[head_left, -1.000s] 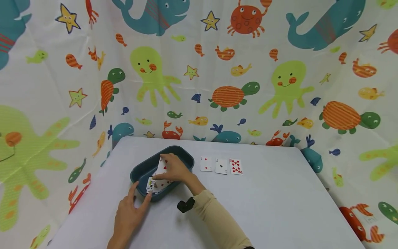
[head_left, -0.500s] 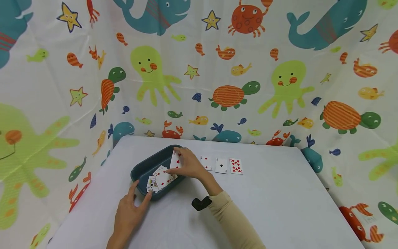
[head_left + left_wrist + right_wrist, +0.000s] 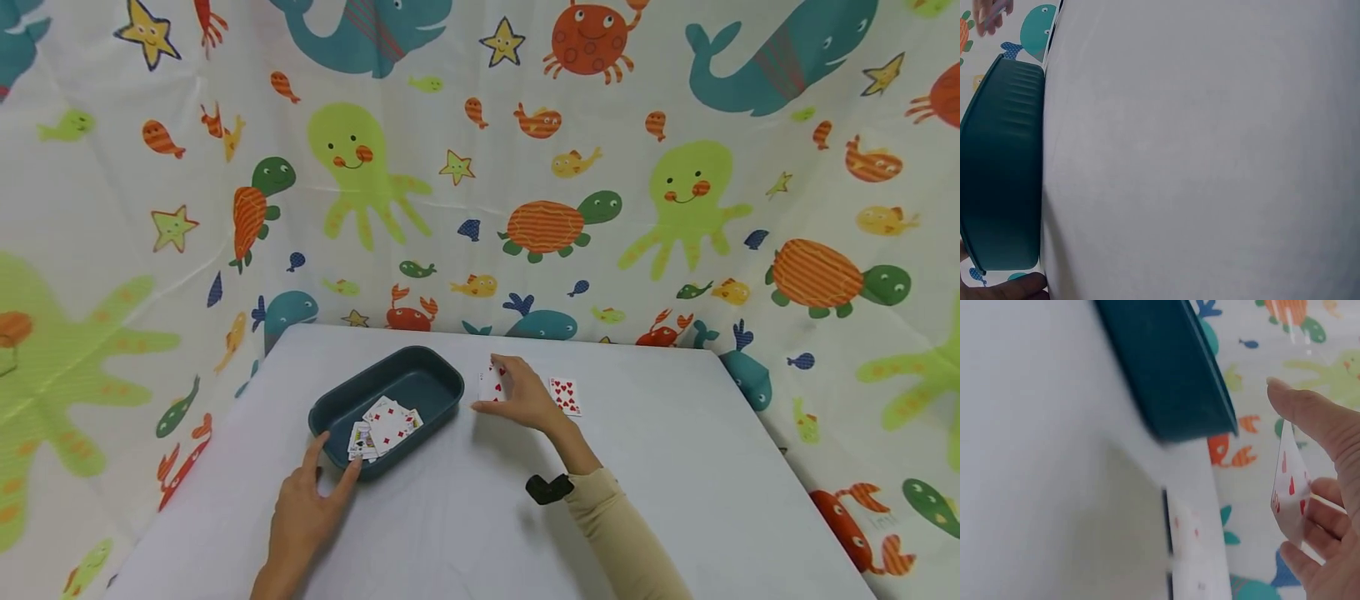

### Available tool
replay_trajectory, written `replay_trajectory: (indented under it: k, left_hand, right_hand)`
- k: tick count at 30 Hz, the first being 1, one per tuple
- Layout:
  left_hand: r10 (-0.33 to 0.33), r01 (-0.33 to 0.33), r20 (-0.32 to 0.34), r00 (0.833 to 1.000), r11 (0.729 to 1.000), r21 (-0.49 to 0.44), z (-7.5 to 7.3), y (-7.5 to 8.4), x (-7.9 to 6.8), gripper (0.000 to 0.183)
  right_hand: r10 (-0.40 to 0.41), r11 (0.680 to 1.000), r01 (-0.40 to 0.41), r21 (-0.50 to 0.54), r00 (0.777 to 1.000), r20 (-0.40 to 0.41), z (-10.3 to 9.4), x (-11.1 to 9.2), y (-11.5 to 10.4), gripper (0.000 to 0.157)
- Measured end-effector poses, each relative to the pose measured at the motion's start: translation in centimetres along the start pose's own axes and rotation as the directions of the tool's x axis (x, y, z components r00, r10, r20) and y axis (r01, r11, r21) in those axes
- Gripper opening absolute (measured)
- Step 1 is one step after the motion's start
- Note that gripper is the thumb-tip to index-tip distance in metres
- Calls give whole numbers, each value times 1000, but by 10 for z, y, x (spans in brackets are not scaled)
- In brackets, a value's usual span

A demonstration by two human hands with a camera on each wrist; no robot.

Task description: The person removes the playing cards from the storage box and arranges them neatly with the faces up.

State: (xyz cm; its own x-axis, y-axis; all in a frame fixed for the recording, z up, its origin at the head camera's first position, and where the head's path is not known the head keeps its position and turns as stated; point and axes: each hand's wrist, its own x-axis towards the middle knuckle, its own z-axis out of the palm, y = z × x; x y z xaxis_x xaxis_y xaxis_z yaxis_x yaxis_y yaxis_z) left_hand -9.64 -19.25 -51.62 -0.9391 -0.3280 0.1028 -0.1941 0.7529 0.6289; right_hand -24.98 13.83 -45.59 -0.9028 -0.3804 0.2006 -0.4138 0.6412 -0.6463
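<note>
In the head view my right hand [image 3: 528, 398] holds a playing card [image 3: 490, 385] with red hearts between thumb and fingers, over the table just right of a dark teal plastic bin [image 3: 408, 377]. The right wrist view shows this card [image 3: 1291, 484] seen at a slant, bowed between thumb and fingertips. My left hand [image 3: 300, 512] has its thumb and index finger spread at the bin's near left corner, touching the rim. Loose playing cards [image 3: 390, 427] lie overlapping in the bin, a diamonds card on top.
Right of my right hand, a hearts card [image 3: 566, 396] lies face up on the white table [image 3: 720, 467]. The hand and held card cover the other cards of that row. A white curtain [image 3: 480, 75] printed with sea animals hangs behind the table.
My right hand has lifted the hearts card out of the bin and carried it right, over the row on the table. My left hand has stayed at the bin's corner.
</note>
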Motion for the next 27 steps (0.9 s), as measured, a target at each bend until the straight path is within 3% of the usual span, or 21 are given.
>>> replay_trajectory:
  k: [17,27]
  left_hand:
    - [-12,12,-6,1000,1000,6,0,-1,0,85]
    - [-22,22,-15,1000,1000,2,1,1,-1,84]
  right_hand:
    - [208,971,-209,-119,978,-21,-39,-44,88,97]
    - [272,952,-271,-143,962,-13,-66,-58,120,96]
